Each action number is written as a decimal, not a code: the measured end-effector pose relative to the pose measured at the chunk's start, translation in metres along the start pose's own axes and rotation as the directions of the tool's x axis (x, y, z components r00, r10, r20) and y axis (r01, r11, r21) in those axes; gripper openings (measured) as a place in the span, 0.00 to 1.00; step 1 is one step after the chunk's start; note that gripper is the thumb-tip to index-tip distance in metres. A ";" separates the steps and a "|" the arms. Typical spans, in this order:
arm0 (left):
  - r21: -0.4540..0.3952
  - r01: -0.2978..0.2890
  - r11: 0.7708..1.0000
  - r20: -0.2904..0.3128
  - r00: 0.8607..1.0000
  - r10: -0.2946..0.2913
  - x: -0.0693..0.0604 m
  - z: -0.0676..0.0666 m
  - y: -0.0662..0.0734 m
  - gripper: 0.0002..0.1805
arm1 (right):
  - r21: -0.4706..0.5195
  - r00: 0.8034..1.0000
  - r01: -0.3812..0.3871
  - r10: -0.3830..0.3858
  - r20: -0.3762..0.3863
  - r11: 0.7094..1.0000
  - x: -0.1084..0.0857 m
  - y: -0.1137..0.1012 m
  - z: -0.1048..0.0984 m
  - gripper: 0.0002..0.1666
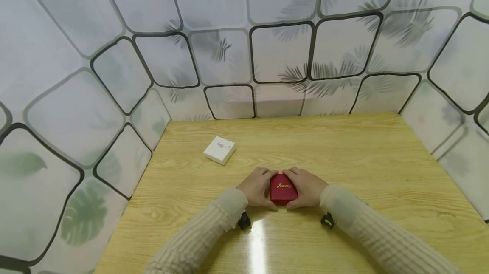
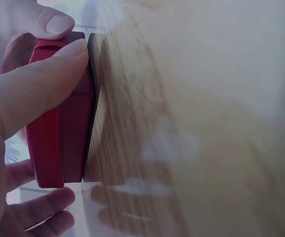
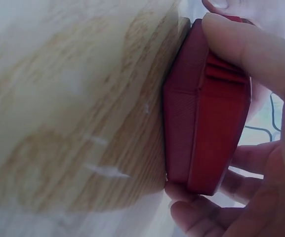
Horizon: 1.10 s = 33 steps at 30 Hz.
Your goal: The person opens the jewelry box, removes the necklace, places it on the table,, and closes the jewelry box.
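Note:
A small red jewelry box (image 1: 282, 195) with gold "Jewelry" lettering lies on the wooden table between both hands. From the left side my left hand (image 1: 258, 187) holds it, thumb at the near side and fingers at the far side. My right hand (image 1: 307, 187) grips the opposite side in the same way. In the left wrist view the thumb presses the side of the red box (image 2: 47, 148). The right wrist view has the box (image 3: 214, 133) with its lid meeting the base, thumb on one end and fingers curled round the other.
A flat white box (image 1: 220, 148) with reddish script on its lid lies farther back to the left. The wooden table (image 1: 344, 146) meets patterned wall coverings at the back and sides. Dark wrist devices (image 1: 244, 220) sit under both sleeves.

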<state>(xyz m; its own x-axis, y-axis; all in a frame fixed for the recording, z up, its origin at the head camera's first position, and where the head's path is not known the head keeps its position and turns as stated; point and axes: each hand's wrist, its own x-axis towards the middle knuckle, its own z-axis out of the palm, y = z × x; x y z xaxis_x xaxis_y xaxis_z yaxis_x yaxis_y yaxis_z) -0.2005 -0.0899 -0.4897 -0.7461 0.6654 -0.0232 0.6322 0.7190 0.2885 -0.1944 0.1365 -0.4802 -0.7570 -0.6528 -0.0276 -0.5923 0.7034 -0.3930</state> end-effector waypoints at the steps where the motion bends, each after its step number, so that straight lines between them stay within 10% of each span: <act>1: 0.007 -0.002 1.000 0.005 1.000 0.002 0.000 0.000 -0.001 0.61 | 0.004 1.000 0.000 0.000 -0.002 1.000 0.000 0.000 0.000 0.60; 33: -0.042 -0.035 0.999 -0.002 0.999 0.035 -0.006 0.003 -0.004 0.57 | 0.004 0.998 0.032 -0.032 -0.055 0.999 -0.003 -0.004 0.004 0.55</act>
<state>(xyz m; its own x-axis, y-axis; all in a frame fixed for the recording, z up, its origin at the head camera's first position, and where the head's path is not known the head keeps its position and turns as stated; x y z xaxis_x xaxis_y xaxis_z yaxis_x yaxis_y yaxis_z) -0.1985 -0.0964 -0.4933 -0.7241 0.6896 -0.0108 0.6488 0.6863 0.3287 -0.1894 0.1346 -0.4823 -0.7518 -0.6584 0.0359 -0.6153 0.6809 -0.3971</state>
